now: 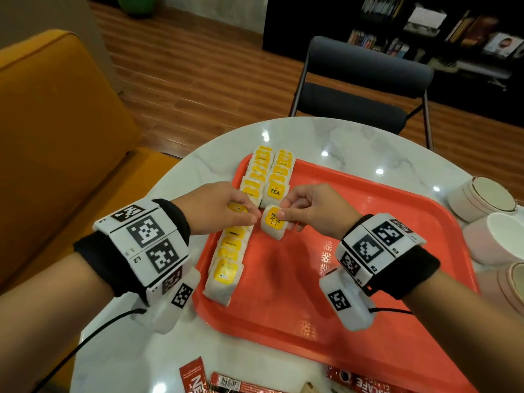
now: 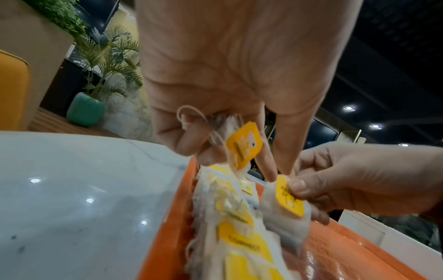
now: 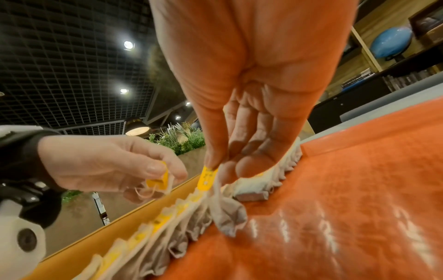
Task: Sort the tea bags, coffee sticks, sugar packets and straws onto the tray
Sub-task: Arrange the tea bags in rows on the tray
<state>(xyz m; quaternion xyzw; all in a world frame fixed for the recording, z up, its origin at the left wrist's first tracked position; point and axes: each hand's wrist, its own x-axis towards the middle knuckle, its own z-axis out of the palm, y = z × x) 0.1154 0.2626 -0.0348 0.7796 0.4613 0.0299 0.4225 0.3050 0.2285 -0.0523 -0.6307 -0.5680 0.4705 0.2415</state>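
Observation:
An orange tray (image 1: 368,222) lies on the white marble table (image 1: 354,137). Rows of white tea bags with yellow tags (image 1: 265,177) line its left side, with another row (image 1: 229,251) nearer me. My left hand (image 1: 251,218) hovers above that near row and pinches a tea bag (image 2: 244,145) by its top, string looped over a finger. My right hand (image 1: 280,215), just to the right, pinches a second tea bag (image 1: 273,224) by its yellow tag (image 3: 207,178); the bag hangs down and touches the tray. The two hands almost meet.
Red coffee sticks (image 1: 195,375) and another (image 1: 360,382) lie on the table at the near edge. Pale cups (image 1: 482,198) stand right of the tray. A dark chair (image 1: 354,100) is behind the table, an orange sofa (image 1: 56,123) at left.

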